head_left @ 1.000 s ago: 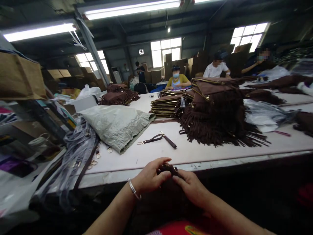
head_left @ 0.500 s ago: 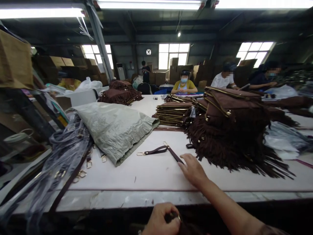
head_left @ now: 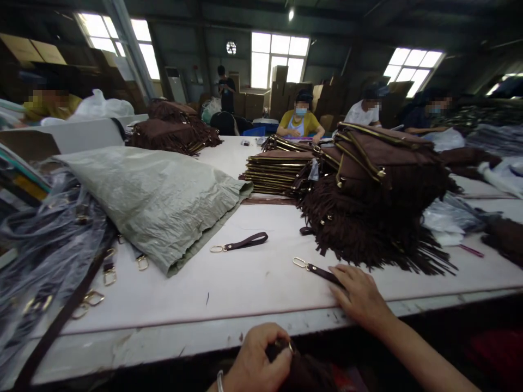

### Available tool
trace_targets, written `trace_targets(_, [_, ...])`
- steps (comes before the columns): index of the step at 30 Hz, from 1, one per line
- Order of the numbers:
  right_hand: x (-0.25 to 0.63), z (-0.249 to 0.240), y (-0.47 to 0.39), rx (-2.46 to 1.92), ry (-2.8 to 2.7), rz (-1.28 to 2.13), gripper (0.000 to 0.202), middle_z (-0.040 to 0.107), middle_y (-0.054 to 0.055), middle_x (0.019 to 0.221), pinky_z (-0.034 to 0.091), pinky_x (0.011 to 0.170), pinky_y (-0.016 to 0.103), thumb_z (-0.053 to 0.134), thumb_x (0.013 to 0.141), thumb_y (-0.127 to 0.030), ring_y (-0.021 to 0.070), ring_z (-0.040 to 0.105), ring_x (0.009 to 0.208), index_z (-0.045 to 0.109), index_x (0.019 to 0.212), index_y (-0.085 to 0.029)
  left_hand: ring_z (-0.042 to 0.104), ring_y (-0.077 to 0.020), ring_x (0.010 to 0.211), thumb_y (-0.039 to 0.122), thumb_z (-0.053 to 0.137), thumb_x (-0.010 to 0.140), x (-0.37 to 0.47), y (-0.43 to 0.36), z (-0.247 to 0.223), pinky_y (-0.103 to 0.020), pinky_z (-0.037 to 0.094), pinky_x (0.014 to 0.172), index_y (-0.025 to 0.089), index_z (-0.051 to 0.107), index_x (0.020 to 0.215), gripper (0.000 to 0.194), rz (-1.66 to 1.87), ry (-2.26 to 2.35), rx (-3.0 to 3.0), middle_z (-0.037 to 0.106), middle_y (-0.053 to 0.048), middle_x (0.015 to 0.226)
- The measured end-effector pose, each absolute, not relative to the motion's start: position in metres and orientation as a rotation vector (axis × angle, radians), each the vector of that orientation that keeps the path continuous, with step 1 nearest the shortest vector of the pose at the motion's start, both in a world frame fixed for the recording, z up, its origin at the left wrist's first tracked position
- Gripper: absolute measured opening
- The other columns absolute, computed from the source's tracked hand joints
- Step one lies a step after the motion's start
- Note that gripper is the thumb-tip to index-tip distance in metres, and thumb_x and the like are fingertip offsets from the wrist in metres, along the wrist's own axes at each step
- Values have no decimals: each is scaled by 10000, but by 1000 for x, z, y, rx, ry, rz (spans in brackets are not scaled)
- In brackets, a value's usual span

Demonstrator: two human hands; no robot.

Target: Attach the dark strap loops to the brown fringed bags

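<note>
My right hand (head_left: pixel 362 296) pinches the loop end of a dark brown wrist strap (head_left: pixel 324 272), whose gold oval clip points left above the white tabletop. A second wrist strap (head_left: pixel 247 241) with the same clip lies on the table to its left. At the near table edge, my left hand (head_left: pixel 263 356) is closed on a dark brown bag (head_left: pixel 312 373), with a small metal ring showing by the thumb. Most of that bag sits in shadow below the edge.
Fringed brown bags (head_left: pixel 379 190) are heaped at the right, beside a stack of zippered pieces (head_left: pixel 278 171). A grey-green plastic sack (head_left: pixel 163 196) lies at the left, near plastic-wrapped straps (head_left: pixel 53 239) with gold clips. Several co-workers, one in yellow (head_left: pixel 302 122), are across the table.
My right hand has drawn one wrist strap right and toward me, parting it from the other. My left hand keeps its grip on the bag. The head view has shifted.
</note>
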State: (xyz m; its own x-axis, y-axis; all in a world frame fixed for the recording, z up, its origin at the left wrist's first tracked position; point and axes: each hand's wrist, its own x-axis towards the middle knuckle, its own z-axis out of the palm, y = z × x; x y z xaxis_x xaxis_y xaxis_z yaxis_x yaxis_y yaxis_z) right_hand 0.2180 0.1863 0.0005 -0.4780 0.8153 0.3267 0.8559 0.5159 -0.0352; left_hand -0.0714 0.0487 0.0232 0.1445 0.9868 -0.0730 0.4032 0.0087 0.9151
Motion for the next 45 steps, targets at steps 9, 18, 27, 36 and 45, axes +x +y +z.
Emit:
trace_targets(9, [119, -4, 217, -1448, -2456, -135, 171, 601, 105, 922, 392, 838, 355, 465, 942, -231, 237, 512, 901, 611, 877, -168, 606, -181, 757, 227, 538, 808, -69, 37, 46, -282, 456, 733, 174, 662, 775, 140, 852, 1482, 1530, 681, -37, 772])
trace_targets(18, [163, -7, 168, -1303, -2455, -151, 184, 599, 92, 893, 401, 797, 344, 454, 962, -276, 232, 529, 891, 578, 870, -176, 626, -173, 757, 268, 570, 809, -46, 24, 53, -265, 469, 716, 153, 719, 817, 188, 828, 1425, 1466, 717, -34, 778])
trace_targets(27, [199, -19, 114, -1105, -2315, -13, 255, 694, 106, 1012, 535, 804, 363, 429, 984, -280, 233, 657, 924, 587, 1154, -175, 651, -192, 740, 449, 507, 890, 0, 15, 37, -274, 486, 651, 132, 711, 891, 377, 831, 1341, 1414, 733, -86, 815])
trace_targets(36, [201, 26, 40, -1068, -2095, 891, 295, 719, 84, 1123, 583, 880, 330, 506, 935, -365, 218, 686, 1022, 650, 1155, -232, 461, -112, 572, 357, 440, 901, 18, 12, 38, -231, 350, 523, 145, 594, 655, 360, 756, 1312, 1463, 552, 4, 618])
trace_targets(45, [205, 33, 32, -1067, -2106, 1001, 316, 712, 100, 1105, 561, 879, 351, 496, 935, -302, 208, 670, 995, 623, 1202, -188, 464, -124, 637, 395, 458, 881, 19, 14, 43, -236, 361, 585, 151, 611, 732, 324, 714, 1264, 1423, 546, 7, 683])
